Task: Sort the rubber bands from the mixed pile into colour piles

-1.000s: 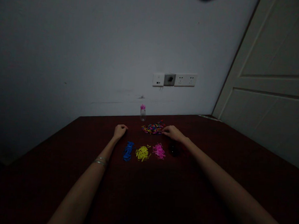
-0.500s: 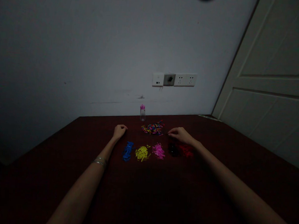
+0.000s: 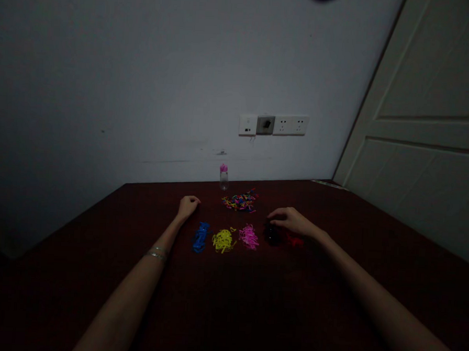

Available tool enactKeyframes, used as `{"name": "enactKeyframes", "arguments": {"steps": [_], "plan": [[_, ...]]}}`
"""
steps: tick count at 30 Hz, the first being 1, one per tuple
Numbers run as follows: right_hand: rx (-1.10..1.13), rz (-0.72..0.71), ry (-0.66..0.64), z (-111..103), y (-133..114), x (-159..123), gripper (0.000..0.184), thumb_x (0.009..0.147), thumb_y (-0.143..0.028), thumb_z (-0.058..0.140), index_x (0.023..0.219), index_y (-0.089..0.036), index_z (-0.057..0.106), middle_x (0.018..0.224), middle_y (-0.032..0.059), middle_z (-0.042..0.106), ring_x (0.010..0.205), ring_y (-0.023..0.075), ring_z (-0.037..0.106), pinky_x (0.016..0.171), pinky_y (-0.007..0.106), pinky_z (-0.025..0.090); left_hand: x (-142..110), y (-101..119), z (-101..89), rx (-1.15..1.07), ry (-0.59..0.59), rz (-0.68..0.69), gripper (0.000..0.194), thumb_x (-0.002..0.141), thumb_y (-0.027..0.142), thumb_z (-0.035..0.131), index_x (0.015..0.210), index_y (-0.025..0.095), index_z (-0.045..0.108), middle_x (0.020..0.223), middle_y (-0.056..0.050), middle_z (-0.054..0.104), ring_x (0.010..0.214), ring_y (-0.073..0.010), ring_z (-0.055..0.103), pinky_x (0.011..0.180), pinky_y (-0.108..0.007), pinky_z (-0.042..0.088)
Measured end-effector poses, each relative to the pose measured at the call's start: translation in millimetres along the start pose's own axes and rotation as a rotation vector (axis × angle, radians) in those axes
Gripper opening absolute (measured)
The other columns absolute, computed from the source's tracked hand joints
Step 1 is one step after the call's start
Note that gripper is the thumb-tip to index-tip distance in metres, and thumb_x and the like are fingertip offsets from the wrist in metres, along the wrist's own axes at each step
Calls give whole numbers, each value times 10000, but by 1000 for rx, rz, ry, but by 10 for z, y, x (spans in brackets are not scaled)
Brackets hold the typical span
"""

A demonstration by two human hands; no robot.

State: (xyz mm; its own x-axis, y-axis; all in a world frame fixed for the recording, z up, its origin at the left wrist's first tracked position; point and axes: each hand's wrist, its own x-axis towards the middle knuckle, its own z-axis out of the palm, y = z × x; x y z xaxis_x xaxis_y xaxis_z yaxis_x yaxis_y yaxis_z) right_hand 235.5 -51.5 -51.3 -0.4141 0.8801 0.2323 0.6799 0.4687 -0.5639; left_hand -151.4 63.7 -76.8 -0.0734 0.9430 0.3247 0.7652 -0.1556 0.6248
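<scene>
My right hand (image 3: 289,220) hovers over a small black pile of rubber bands (image 3: 271,236), its thumb and forefinger apart with nothing visible between them. Partly under that wrist lies a red pile (image 3: 295,242). My left hand (image 3: 188,207) rests on the table with fingers curled in, and I see nothing in it. Closest to it is a blue pile of rubber bands (image 3: 201,237). A yellow pile (image 3: 223,240) and a pink pile (image 3: 249,237) continue the row. Between and beyond my hands sits a mixed heap of coloured rubber bands (image 3: 240,201).
Behind the mixed heap a clear bottle with a pink cap (image 3: 224,177) stands near the wall. The dark red table (image 3: 228,301) meets the wall at its far edge. Sockets and switches (image 3: 274,125) are on the wall, and a panelled door (image 3: 424,154) is at the right.
My right hand has moved from the mixed heap's right edge toward me, over the black pile. Its pinched fingers have parted, and the dark band at their tips no longer shows. My left hand stays put.
</scene>
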Motion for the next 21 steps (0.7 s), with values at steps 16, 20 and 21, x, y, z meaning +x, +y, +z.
{"name": "enactKeyframes", "arguments": {"steps": [16,20,21], "plan": [[-357,146,321,9,682,-184,408,816,-301,472,1174,-126,561,1165,133,595,1077,240,541,945,371,403,106,-84,29,-314,65,-138,192,652,149,521,737,138,693,694,-37,680,637,-143,600,618,-223,457],[-398,192,341,36,775,-196,382,828,-293,438,1147,-140,582,1146,124,608,1071,233,545,938,369,404,150,-46,18,-262,47,-134,182,635,146,531,727,131,687,660,-37,665,628,-143,593,612,-222,452],[-402,193,342,37,778,-196,373,829,-288,432,1135,-146,591,1136,119,614,1065,230,548,936,366,405,146,-8,20,-229,31,-96,180,627,140,534,722,133,687,678,-38,667,653,-146,596,633,-224,452]]}}
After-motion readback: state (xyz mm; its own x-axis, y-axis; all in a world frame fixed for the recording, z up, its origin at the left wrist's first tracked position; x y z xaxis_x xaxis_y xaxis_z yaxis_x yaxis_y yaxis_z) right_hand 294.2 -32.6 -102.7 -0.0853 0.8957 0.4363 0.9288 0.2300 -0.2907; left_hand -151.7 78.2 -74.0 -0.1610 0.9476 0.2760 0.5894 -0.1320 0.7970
